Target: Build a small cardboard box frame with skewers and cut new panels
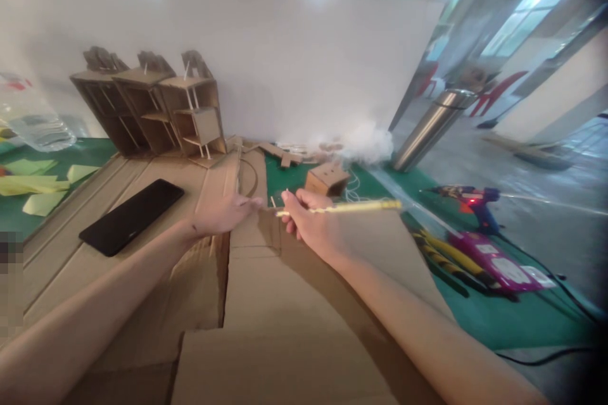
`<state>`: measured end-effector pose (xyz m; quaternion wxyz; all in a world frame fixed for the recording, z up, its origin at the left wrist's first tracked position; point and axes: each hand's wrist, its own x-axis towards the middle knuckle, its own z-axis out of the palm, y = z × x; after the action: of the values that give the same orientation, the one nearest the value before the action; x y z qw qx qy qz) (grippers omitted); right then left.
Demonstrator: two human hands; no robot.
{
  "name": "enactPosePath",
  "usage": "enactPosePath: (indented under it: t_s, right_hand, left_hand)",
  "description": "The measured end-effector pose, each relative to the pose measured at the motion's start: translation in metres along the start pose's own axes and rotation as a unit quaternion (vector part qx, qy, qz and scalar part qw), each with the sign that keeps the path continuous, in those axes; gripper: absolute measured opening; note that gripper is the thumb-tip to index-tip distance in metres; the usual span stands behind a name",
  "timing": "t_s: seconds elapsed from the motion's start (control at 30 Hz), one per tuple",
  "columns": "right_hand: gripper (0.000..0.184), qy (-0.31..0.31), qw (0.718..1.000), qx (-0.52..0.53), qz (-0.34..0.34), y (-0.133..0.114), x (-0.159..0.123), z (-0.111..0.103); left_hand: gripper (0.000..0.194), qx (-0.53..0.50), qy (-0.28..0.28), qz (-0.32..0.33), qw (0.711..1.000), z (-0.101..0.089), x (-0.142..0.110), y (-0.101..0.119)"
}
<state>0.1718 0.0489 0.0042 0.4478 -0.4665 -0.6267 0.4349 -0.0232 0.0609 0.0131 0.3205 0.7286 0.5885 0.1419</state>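
Note:
My right hand is closed round a yellow pencil that lies level, its long end pointing right, over a flat sheet of brown cardboard. My left hand rests on the cardboard just to the left, fingers stretched flat toward the right hand, pressing the sheet down. The two hands nearly meet at the far edge of the cardboard. A small cardboard box sits just beyond them on the green mat.
A black phone lies on cardboard at left. Cardboard model shelves stand against a white board at the back. At right are a steel tumbler, a glue gun, a pink packet and cables. Yellow paper scraps lie far left.

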Motion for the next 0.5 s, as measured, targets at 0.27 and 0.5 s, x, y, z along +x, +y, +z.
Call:
enactPosePath:
  t_s: [0.27,0.5]
  right_hand:
    - [0.044,0.007,1.000,-0.007,-0.009,0.0023,0.0004,0.0001]
    - [0.046,0.013,1.000,-0.008,-0.018,0.0037,0.0004,0.0005]
  left_hand:
    - [0.063,0.000,-0.004,0.003,1.000,0.0007,-0.0001,0.0002]
    - [0.060,-0.005,-0.005,0.006,1.000,0.0000,0.0007,-0.0016]
